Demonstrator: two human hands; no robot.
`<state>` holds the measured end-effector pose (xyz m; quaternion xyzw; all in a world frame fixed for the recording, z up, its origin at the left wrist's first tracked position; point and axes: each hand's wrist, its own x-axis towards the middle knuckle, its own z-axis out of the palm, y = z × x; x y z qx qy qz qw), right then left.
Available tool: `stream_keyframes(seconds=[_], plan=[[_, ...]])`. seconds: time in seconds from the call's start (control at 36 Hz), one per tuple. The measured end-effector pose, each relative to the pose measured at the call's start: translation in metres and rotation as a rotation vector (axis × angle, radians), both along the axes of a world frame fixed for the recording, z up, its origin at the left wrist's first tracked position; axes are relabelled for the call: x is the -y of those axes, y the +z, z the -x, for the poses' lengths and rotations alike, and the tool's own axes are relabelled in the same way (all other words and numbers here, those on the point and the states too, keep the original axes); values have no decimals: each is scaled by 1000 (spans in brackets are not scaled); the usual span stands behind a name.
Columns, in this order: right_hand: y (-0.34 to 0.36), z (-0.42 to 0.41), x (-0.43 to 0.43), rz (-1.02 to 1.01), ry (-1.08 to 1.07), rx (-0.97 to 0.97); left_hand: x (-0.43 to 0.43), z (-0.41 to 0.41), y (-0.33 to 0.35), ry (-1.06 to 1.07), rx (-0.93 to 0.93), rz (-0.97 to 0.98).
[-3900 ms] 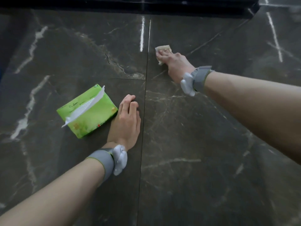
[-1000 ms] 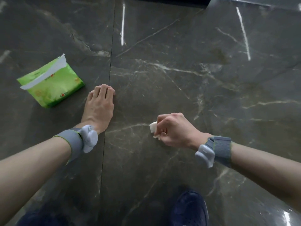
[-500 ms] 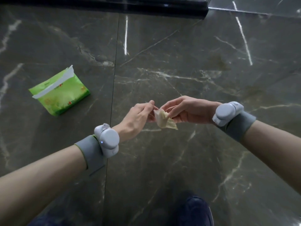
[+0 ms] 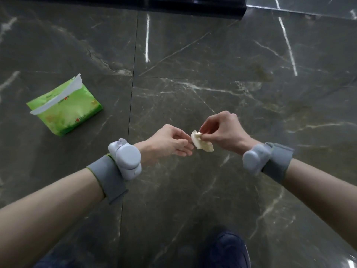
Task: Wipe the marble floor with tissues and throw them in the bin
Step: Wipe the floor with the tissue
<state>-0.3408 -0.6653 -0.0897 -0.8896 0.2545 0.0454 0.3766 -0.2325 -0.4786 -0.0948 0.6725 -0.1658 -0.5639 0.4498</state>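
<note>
We look down on the dark marble floor, glossy, pale-veined, with tile joints crossing it; no bin shows anywhere in view. At ten o'clock lies the green tissue pack, flat on the floor, white flap open, well apart from both hands. A dark blue shoe sits at six o'clock. Both wrists carry grey bands with pale sensor pods. At centre, held clear above the floor: right hand closed, thumb and fingertips pinching a small crumpled tissue, yellowish, soiled by the look of it; left hand loosely open, palm up, fingertips just beside the wad, gripping nothing that we can see. Our judgement: the wiping stroke is done and the tissue is being bunched for disposal; the next move calls for finding the bin, carrying the wad there and dropping it; then a fresh sheet from the pack, should more floor need wiping.
</note>
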Motion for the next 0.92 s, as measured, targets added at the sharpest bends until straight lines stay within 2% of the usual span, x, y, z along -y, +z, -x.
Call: stream_keyframes(seconds=[0.08,0.19,0.31,0.53,0.72,0.92], plan=[[-5,2,-12,119,136,41,-2,-2,-3,4,251,-87],[-8,4,-23,196,255,10,-7,-16,-7,-33,796,-204],[-6,8,-23,167,281,-13,-20,-35,-13,-6,1061,-250],[-3,27,-25,161,344,-24,-47,-55,-24,-3,1285,-345],[10,51,-33,265,609,28,-63,-60,-34,-47,1376,-342],[6,54,19,541,440,-7,-70,-63,-37,-143,1463,-345]])
